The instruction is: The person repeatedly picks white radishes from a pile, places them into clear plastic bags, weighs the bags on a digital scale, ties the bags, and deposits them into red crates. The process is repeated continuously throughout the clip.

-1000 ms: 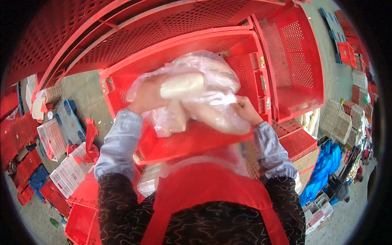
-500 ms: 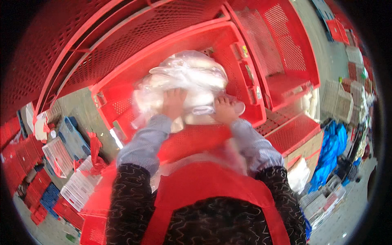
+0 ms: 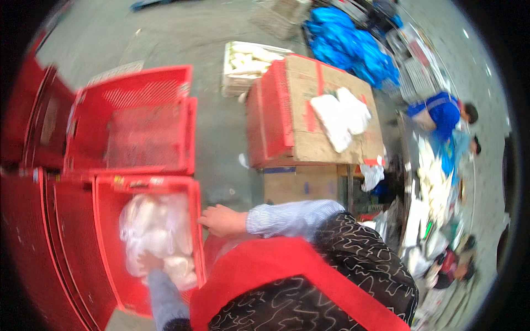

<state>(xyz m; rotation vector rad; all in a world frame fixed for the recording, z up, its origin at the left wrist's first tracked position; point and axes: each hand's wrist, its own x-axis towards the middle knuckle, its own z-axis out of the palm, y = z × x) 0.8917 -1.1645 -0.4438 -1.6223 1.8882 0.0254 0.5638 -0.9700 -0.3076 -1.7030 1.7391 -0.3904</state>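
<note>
A red plastic crate [image 3: 110,243] stands at the lower left. Inside it lies a clear plastic bag [image 3: 157,223] of pale, thick, rounded pieces whose kind I cannot make out. My left hand [image 3: 149,261] reaches into the crate and rests on the near part of the bag; its fingers are smeared by motion. At the crate's right side, my right hand [image 3: 223,220] has its fingers curled over the rim.
Another red crate [image 3: 141,132] stands beyond, with tall red crates [image 3: 22,237] stacked left. A cardboard-topped red stack [image 3: 309,121] bears white bags [image 3: 342,116]. Behind sits a white crate [image 3: 226,71] of long white vegetables. Blue sheeting [image 3: 350,47] and people [image 3: 439,113] are farther right.
My view has swung to the right, so the crate now sits lower left. My right hand has left the bag for the crate's rim; my left hand remains at the bag.
</note>
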